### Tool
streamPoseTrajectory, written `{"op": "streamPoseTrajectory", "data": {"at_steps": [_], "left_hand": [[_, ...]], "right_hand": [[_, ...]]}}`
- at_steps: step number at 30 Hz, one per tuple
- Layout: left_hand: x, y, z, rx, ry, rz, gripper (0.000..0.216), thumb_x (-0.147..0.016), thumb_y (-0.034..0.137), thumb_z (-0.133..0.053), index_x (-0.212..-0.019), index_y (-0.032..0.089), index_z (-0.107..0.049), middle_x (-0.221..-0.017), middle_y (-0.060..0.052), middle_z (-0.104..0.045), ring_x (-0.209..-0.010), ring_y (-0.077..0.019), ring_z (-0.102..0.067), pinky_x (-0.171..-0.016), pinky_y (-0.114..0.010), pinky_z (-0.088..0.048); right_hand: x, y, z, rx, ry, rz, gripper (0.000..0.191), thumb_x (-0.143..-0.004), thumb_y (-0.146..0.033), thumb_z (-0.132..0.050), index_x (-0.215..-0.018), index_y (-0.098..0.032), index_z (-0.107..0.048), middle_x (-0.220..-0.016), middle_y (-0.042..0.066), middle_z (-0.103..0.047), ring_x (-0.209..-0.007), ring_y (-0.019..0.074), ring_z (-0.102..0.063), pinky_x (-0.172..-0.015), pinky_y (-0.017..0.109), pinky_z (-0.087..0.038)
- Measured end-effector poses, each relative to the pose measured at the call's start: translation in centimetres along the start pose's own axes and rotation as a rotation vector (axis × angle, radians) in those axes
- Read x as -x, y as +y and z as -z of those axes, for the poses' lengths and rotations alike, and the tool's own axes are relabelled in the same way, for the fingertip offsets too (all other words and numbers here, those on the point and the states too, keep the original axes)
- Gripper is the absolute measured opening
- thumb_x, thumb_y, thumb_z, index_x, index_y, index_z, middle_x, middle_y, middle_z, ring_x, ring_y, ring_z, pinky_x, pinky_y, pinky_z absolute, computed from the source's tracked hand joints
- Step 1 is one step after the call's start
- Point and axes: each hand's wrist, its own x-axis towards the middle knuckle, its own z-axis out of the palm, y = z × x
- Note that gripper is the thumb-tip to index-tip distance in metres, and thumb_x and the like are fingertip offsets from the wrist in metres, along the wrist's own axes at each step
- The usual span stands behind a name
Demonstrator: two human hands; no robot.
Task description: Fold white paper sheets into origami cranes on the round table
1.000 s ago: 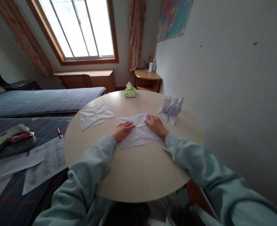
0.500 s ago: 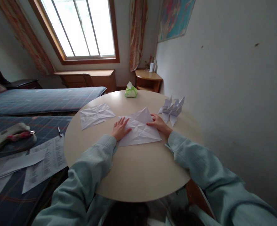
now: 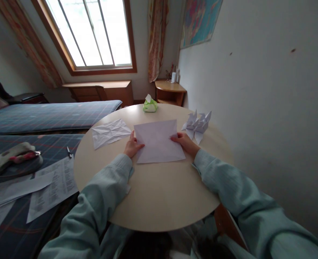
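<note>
A smooth white sheet of paper is held up between my hands over the middle of the round table. My left hand grips its left edge, with the thumb on the near face and the other fingers partly behind. At the right edge, my right hand pinches the paper, thumb in front. Left of it, a creased sheet of paper lies flat, close to my left fingertips. Beyond my right hand stand folded paper shapes with pointed flaps.
A green tissue pack sits at the far edge of the round table. On the bed to the left are printed sheets, a pen and a whitish pouch-like item. The wall is close on the right.
Half a second ago my hands were on a creased sheet, the left lying spread on it. Now both hands pinch the sides of a smooth-looking sheet, and those creases no longer show.
</note>
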Motion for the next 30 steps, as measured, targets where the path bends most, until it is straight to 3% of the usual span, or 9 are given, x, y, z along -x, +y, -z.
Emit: {"op": "streamPoseTrajectory", "data": {"at_steps": [3,5,11,15,21,30], "left_hand": [[-0.1,-0.2,0.1,0.139,-0.088,0.034,0.043,-0.055,0.024,-0.065,-0.096,0.013,-0.056,-0.076,-0.003,-0.065,-0.067,-0.0161,-0.059,-0.062,-0.026,-0.046],[-0.1,-0.2,0.1,0.176,-0.101,0.038,0.026,-0.054,0.026,-0.066,-0.075,0.012,-0.061,-0.069,-0.002,-0.065,-0.064,-0.0152,-0.058,-0.059,-0.025,-0.045],[0.1,-0.1,-0.5,0.504,-0.169,0.064,0.036,-0.049,0.035,-0.069,-0.076,0.012,-0.064,-0.076,-0.005,-0.066,-0.068,-0.0156,-0.058,-0.066,-0.029,-0.046],[0.1,0.0,-0.4,0.499,-0.158,0.067,0.022,-0.05,0.03,-0.066,-0.063,0.012,-0.064,-0.082,-0.007,-0.065,-0.071,-0.017,-0.059,-0.067,-0.031,-0.046],[-0.1,0.0,0.1,0.455,-0.05,0.108,0.009,-0.051,0.021,-0.056,-0.049,0.013,-0.059,-0.082,-0.006,-0.065,-0.07,-0.0165,-0.059,-0.065,-0.03,-0.046],[-0.2,0.0,0.7,0.419,-0.03,0.127,0.014,-0.048,0.012,-0.043,-0.044,0.013,-0.056,-0.078,-0.005,-0.065,-0.066,-0.0155,-0.057,-0.061,-0.028,-0.046]], "right_hand": [[-0.2,0.2,0.2,0.005,0.016,-0.014,0.028,-0.053,-0.02,-0.067,-0.079,-0.014,-0.06,-0.073,0.003,-0.066,-0.059,0.0138,-0.059,-0.058,0.027,-0.049],[-0.6,0.4,0.5,0.028,0.048,-0.025,0.026,-0.053,-0.019,-0.065,-0.077,-0.014,-0.06,-0.072,0.002,-0.066,-0.057,0.0131,-0.058,-0.056,0.026,-0.048],[-1.6,0.5,1.1,0.135,0.152,-0.032,0.02,-0.055,-0.017,-0.06,-0.075,-0.015,-0.06,-0.076,0.002,-0.066,-0.061,0.0137,-0.059,-0.06,0.027,-0.048],[-1.0,0.2,0.8,0.148,0.124,0.026,0.009,-0.059,-0.019,-0.053,-0.064,-0.015,-0.058,-0.089,0.005,-0.065,-0.071,0.017,-0.06,-0.064,0.029,-0.048],[-0.4,-0.4,0.3,0.091,0.095,-0.04,0.007,-0.052,-0.011,-0.051,-0.056,-0.016,-0.054,-0.053,-0.001,-0.061,-0.047,0.0127,-0.055,-0.051,0.025,-0.046],[-0.4,-0.9,0.8,0.15,-0.016,-0.081,0.017,-0.049,-0.006,-0.043,-0.052,-0.015,-0.057,-0.047,-0.002,-0.059,-0.042,0.0098,-0.053,-0.047,0.021,-0.043]]}}
